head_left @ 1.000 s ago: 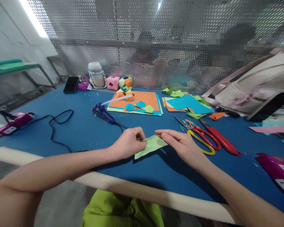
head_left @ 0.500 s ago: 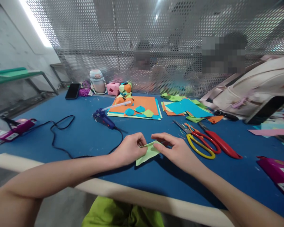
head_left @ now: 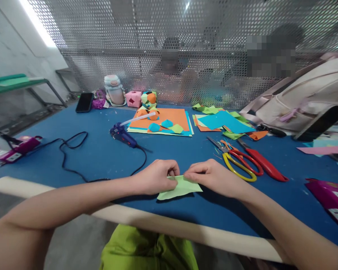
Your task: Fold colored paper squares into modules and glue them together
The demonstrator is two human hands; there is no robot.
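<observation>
A light green piece of paper (head_left: pixel 180 188) is held between my hands, just above the blue table near its front edge. My left hand (head_left: pixel 160 177) pinches its left part, thumb on top. At the paper's upper right edge, my right hand (head_left: pixel 207 175) has thumb and fingers pressed together on it. Beyond my left hand lies a blue glue gun (head_left: pixel 123 135) with a clear glue stick in its back. Scissors with red and yellow handles (head_left: pixel 239 165) rest right of my right hand, touching or close to a red-handled cutter (head_left: pixel 266 165).
Orange sheets (head_left: pixel 169 116) with small folded pieces lie at the back, beside blue sheets (head_left: pixel 222 122). A folded paper ball (head_left: pixel 148 99), a pink paper box (head_left: pixel 133 99), a bottle (head_left: pixel 114 92) and a phone (head_left: pixel 85 102) stand or lie behind. A black cord (head_left: pixel 73 170) crosses the left. A backpack (head_left: pixel 304 90) sits right.
My right hand has closed from spread fingers onto the paper's upper edge. The paper now lies flatter and wider between my hands. The view has tilted slightly down.
</observation>
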